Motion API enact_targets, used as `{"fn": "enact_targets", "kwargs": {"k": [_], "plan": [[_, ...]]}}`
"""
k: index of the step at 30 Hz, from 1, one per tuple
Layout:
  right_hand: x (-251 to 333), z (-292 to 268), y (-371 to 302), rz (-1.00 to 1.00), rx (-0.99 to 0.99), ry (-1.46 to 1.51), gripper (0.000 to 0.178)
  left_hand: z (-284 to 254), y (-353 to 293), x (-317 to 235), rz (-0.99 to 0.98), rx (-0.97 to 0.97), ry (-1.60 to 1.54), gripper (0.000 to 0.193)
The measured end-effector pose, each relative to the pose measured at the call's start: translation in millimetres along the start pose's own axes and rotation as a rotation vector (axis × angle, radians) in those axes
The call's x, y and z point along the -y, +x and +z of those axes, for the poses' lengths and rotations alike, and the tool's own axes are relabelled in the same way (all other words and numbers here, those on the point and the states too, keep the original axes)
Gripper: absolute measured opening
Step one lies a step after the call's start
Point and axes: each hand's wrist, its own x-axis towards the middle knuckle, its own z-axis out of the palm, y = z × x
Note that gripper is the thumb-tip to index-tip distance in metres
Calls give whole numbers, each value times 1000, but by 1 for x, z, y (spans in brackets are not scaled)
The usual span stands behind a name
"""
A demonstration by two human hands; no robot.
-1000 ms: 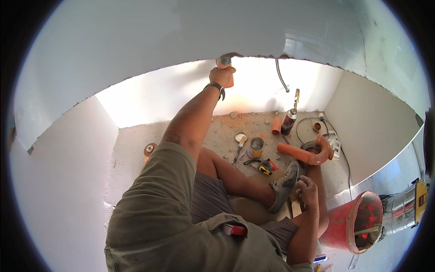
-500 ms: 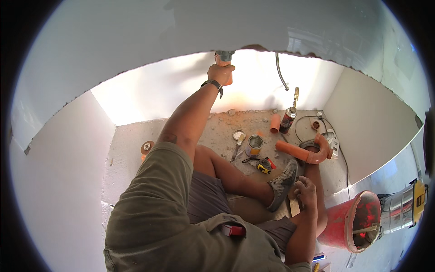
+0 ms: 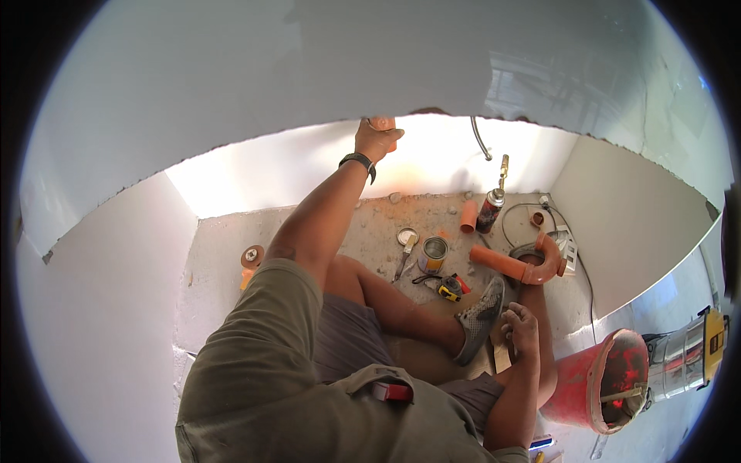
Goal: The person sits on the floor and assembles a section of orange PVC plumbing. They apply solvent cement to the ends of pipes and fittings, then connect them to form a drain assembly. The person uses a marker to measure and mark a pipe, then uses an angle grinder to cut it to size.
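Up by the ragged lower edge of the grey slab (image 3: pixel 370 69), my left hand (image 3: pixel 374 141) is wrapped round an orange plastic pipe (image 3: pixel 384 123). The pipe's upper part is hidden behind the slab. My right hand (image 3: pixel 522 326) hovers by my right leg, its fingers loosely curled, with nothing visible in them. Nearest to it is my shoe (image 3: pixel 480 320). A curved orange trap pipe (image 3: pixel 532 266) lies beyond, across my right leg. An open tin (image 3: pixel 434 253), a paintbrush (image 3: pixel 404 258) and a tape measure (image 3: pixel 449 288) sit between my legs and the wall.
A gas torch (image 3: pixel 492 204) stands beside a short orange pipe piece (image 3: pixel 468 217). An angle grinder (image 3: pixel 250 258) lies left. A red bucket (image 3: pixel 598 380) and a metal vacuum (image 3: pixel 687 351) are at right. A flexible hose (image 3: pixel 481 139) hangs down; a cable and rubble cover the floor.
The slab's edge now sits lower in view, hiding the grey fitting above the pipe. My left hand keeps its grip and my right hand has barely moved.
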Motion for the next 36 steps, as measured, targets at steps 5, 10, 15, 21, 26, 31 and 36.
{"fn": "enact_targets", "kwargs": {"k": [5,10,15,21,26,31,36], "plan": [[-1,0,1,33,36,-76,41,0,-9,-16,-66,-24,57,53],[-8,-5,1,33,25,-45,39,-3,-5,-17,-39,-10,138,63],[-10,-5,1,36,51,-49,39,-4,-5,-15,-57,16,131,63],[-10,-4,1,20,31,-56,38,-6,-5,-18,1,13,189,63],[-11,-3,0,41,25,-47,40,-7,-3,-9,-40,62,50,64],[-9,-5,-1,34,9,-36,40,-19,17,10,-130,204,-242,81],[-3,-3,7,5,-8,22,38,-38,46,33,-184,318,-150,95]]}}
